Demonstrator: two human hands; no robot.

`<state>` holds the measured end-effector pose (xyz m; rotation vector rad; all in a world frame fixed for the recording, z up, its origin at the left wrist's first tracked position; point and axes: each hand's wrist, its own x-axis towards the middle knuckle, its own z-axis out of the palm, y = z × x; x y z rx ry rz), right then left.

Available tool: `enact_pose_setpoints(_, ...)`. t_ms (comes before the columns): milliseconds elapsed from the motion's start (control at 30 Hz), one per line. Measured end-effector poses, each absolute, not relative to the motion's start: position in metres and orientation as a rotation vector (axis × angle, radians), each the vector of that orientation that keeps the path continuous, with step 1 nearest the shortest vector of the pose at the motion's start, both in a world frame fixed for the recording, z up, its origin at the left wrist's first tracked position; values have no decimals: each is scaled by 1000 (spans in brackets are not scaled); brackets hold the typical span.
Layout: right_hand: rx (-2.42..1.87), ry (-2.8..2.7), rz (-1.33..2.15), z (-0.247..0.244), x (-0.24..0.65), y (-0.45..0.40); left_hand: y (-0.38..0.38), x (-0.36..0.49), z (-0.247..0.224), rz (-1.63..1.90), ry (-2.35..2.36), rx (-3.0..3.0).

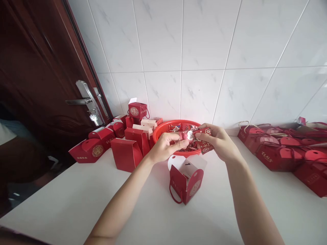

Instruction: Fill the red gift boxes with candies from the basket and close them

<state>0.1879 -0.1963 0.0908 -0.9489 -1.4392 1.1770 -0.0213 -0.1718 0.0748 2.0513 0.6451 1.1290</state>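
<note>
My left hand (167,147) pinches a small pink-red wrapped candy (184,136) above the front rim of a red plastic basket (159,131). Dark red printed packets (206,144) are pinched between the thumb and fingers of my right hand (217,140), just right of the candy. The basket holds many small wrapped pieces, partly hidden behind my hands. In front of it, below my hands, a red gift box (178,180) stands upright on the white table with its flaps up, a few wrapped pieces inside and a cord handle hanging at its side.
Red boxes (98,139) and taller red cartons (125,154) stand left of the basket, one small box (138,110) stacked on top. More red boxes with cords (278,154) lie at the right. Behind are a tiled wall and, at left, a dark door with a metal handle (81,101).
</note>
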Motion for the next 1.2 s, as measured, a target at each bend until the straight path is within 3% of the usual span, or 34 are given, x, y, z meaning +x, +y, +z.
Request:
enact_pose_setpoints(433,-949,-1497,1202,88,193,-194,-172,-27,77,1115,672,2054)
enact_pose_setpoints(933,-1094,-1533,985,84,193,-187,-153,-40,65,245,795,2304)
enact_pose_setpoints(1200,-1032,-1488,998,87,188,-189,-155,-33,61,530,956,2369)
